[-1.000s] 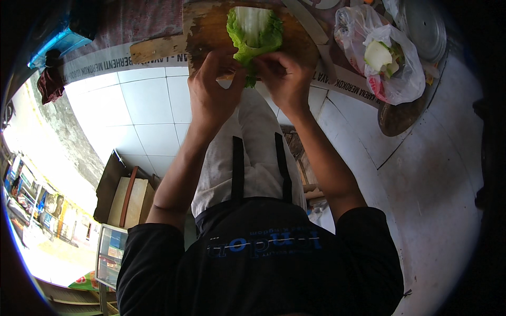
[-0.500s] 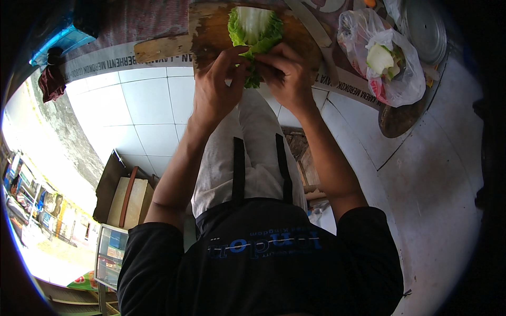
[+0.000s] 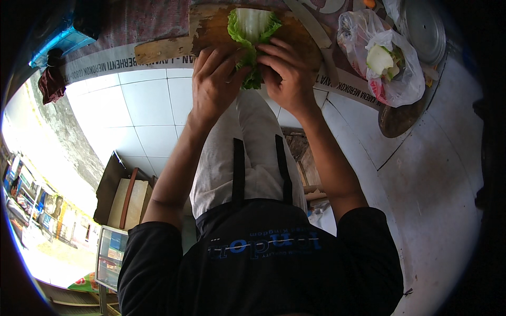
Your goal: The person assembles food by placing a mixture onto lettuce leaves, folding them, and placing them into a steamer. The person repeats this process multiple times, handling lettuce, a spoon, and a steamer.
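A green cabbage leaf (image 3: pixel 254 27) with a broad white rib lies on a worn wooden cutting board (image 3: pixel 209 27), its rib end pointing away from me. My left hand (image 3: pixel 217 79) curls its fingers around the near, leafy part from the left. From the right, my right hand (image 3: pixel 287 73) grips the same part with bent fingers and thumb. Between the two hands the leaf looks bunched or folded, and part of it hangs over the board's near edge. My fingers hide some of the fold.
Right of the board lies a long, flat, greyish knife-like piece (image 3: pixel 311 23). Farther right, a clear plastic bag (image 3: pixel 408 95) holds a pale cut cabbage piece (image 3: pixel 380 59), beside a round metal lid (image 3: pixel 424 34). A blue container (image 3: pixel 66 45) stands at far left. White tiles (image 3: pixel 150 100) cover the floor.
My left hand's fingers have shifted slightly left and spread over the leaf's near part. My right fingers have moved slightly up along its right side. The bag has stayed put.
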Motion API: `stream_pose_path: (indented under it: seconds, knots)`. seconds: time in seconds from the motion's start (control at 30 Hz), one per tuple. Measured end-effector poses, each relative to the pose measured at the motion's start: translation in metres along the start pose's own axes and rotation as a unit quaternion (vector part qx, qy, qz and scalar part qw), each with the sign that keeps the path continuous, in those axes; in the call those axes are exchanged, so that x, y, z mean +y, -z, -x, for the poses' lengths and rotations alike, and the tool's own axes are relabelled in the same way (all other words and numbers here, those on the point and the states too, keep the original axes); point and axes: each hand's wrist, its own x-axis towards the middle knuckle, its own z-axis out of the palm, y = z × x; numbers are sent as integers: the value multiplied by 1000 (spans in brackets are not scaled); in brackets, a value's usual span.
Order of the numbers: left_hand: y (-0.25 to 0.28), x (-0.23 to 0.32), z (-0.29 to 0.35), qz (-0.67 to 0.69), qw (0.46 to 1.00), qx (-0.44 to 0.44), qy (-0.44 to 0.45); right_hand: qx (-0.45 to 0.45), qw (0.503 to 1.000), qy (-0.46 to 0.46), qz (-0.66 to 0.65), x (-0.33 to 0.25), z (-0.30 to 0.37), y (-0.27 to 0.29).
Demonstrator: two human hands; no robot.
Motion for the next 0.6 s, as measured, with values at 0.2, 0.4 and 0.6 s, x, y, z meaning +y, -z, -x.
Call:
stream_pose_path:
  seconds: [0.2, 0.4, 0.6]
  knots:
    - [1, -11, -1, -16, 997, -30, -64, -38, 999, 31, 3, 6, -2, 3]
    - [6, -7, 0, -20, 997, -52, -58, 68, 997, -27, -29, -1, 5, 3]
    - [4, -12, 0, -8, 997, -41, -71, 55, 998, 29, 6, 13, 10, -3]
